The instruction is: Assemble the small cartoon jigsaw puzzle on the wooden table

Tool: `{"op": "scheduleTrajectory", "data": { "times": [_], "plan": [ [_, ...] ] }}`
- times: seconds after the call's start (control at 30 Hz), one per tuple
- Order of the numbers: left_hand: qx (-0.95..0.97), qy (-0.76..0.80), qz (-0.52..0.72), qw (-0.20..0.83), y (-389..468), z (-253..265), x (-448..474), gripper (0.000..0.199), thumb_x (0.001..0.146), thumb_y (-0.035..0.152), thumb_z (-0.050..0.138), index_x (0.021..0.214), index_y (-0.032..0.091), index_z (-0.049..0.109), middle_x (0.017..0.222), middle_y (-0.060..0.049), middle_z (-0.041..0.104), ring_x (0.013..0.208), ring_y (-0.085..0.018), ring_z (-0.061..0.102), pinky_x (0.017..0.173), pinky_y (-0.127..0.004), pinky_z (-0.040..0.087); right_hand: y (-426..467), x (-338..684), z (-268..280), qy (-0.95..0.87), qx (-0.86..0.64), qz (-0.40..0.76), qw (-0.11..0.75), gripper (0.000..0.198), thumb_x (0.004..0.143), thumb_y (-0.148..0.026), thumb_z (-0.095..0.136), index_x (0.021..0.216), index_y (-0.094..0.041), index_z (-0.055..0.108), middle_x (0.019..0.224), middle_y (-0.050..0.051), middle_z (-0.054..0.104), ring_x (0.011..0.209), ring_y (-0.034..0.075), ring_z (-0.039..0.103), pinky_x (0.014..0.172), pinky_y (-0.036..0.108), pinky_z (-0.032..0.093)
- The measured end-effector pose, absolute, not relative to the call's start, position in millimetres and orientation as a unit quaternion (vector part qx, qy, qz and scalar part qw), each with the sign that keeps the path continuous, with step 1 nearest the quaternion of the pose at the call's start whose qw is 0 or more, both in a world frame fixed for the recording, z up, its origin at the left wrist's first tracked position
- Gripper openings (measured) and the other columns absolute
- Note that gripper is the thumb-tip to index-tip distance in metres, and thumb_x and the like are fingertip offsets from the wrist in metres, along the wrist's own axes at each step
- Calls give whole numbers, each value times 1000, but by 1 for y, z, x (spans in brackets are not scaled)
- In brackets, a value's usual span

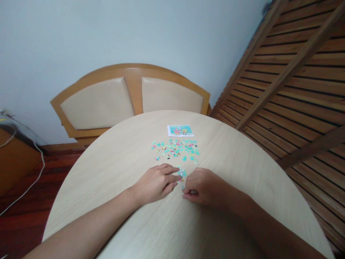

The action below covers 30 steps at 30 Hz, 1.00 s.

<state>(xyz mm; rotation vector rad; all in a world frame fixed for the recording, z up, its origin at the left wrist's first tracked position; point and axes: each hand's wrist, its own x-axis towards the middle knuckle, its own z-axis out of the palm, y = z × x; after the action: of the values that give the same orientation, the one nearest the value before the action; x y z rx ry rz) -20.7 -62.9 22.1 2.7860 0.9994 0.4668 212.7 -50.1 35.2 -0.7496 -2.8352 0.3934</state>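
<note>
A small cluster of joined jigsaw puzzle pieces, teal with some pink and yellow, lies between my hands on the round table. My left hand rests palm down with its fingers stretched out, the fingertips touching the cluster's left side. On the other side, my right hand is curled in a pinch, with a small teal puzzle piece showing at its fingertips. The right hand hides part of that piece. Just beyond the hands, many loose puzzle pieces are spread about, mostly teal with pink and yellow ones.
Behind the loose pieces lies a picture card with cartoon figures on teal. The pale round table meets a padded wooden headboard at the far side. A slatted wooden panel leans at right; a white cable hangs at left.
</note>
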Motion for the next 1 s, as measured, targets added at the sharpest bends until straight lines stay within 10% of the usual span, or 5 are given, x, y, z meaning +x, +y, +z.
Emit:
{"op": "scheduleTrajectory", "data": {
  "times": [0.47,0.73,1.0],
  "plan": [
    [925,332,169,73,-62,20,-21,29,101,28,48,120,23,69,130,-6,67,118,-23,61,103,-41,51,-42,215,32,-929,-295,144,172,12,90,-27,64,85,-23,74,76,0,74,76,18,68,78,32,47],
    [923,326,186,84,-61,17,-21,28,102,28,47,119,24,69,125,-7,67,116,-22,61,101,-39,51,-18,234,10,-900,-394,104,157,51,100,-43,50,147,-24,50,155,10,47,145,30,39,116,53,32],
    [918,316,213,111,-55,14,-24,25,100,24,48,112,24,70,120,-5,68,111,-20,62,100,-35,51,-16,231,7,-894,-415,72,151,40,99,-39,52,134,-21,62,146,12,56,138,29,47,116,53,33]
  ]
}}
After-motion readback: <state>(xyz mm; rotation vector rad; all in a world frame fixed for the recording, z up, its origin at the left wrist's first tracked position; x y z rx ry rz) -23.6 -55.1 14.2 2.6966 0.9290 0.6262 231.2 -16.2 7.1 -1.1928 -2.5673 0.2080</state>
